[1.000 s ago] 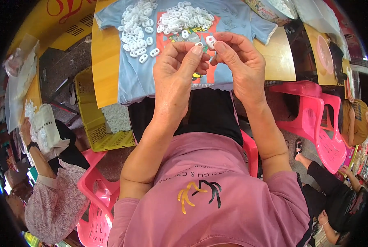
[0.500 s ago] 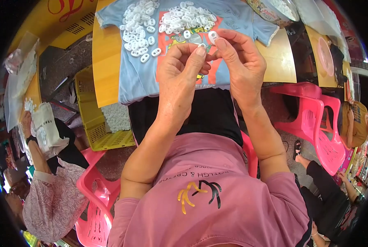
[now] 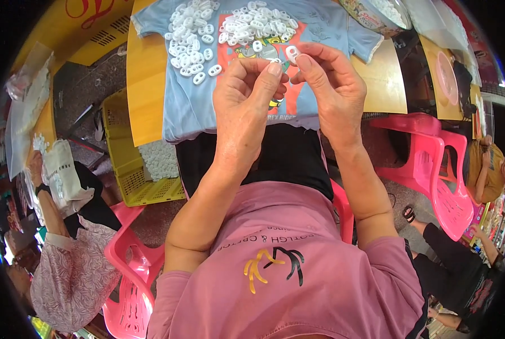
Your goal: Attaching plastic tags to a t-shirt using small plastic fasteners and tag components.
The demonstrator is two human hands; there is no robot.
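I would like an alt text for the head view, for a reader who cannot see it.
A person's right hand pinches a small two-holed white oval piece; the left hand holds another white piece, mostly hidden. Beyond them, similar pieces lie heaped on a blue T-shirt spread over a table.

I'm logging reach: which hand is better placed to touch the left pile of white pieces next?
Probably the left hand: it is nearer that pile, while the right hand is farther across. Each seems to pinch a white piece, so neither looks free.
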